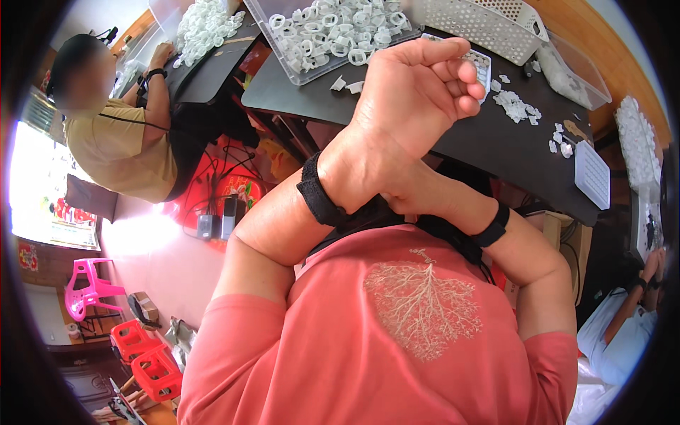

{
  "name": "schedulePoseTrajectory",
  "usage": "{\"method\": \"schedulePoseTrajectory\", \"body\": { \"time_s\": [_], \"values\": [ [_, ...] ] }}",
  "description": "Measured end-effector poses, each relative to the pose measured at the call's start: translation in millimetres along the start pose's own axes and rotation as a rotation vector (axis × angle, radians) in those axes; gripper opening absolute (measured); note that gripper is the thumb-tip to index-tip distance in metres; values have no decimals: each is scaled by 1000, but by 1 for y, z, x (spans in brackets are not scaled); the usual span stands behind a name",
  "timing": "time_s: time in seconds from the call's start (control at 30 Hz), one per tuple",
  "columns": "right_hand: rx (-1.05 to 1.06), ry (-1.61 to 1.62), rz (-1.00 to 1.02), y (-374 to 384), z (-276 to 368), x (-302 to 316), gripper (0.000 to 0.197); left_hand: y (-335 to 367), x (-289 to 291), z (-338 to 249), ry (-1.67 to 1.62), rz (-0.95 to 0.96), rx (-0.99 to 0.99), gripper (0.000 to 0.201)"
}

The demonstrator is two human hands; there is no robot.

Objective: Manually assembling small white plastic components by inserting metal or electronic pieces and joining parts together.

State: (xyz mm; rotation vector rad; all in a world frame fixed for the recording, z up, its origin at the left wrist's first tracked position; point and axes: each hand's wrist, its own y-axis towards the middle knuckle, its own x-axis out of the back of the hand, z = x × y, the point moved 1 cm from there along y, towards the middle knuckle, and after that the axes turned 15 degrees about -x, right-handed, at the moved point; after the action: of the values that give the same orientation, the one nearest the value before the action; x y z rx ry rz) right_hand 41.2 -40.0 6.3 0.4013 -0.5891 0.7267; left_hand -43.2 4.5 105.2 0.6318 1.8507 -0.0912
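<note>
My left hand is raised in front of the table, palm showing, fingers loosely curled and thumb stretched out. It holds nothing. Under its wrist, my right hand crosses and touches the left wrist; its fingers are hidden there. A black strap circles each of my wrists. Behind the left hand, partly covered by it, lies a white tray of small pieces. A clear bin heaped with translucent white plastic rings stands beyond. Loose white plastic pieces lie on the dark table.
A white perforated basket and a clear container stand at the back; a white rectangular box is at the table's right end. A co-worker sits at left, another at right. Red stools stand lower left.
</note>
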Motion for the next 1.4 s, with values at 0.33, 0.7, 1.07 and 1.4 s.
{"method": "schedulePoseTrajectory", "body": {
  "time_s": [0.33,0.7,1.07,1.4],
  "values": [
    [114,-48,-220,-7,42,-3,28,36,40,-22,901,-81,-667,19],
    [-153,343,36,-12,37,-5,37,30,13,21,1664,520,-1180,16],
    [421,-635,-555,21,13,25,41,-13,-11,105,152,-187,363,15],
    [-325,191,160,-3,5,0,57,57,36,-4,597,-196,-549,10]
  ]
}}
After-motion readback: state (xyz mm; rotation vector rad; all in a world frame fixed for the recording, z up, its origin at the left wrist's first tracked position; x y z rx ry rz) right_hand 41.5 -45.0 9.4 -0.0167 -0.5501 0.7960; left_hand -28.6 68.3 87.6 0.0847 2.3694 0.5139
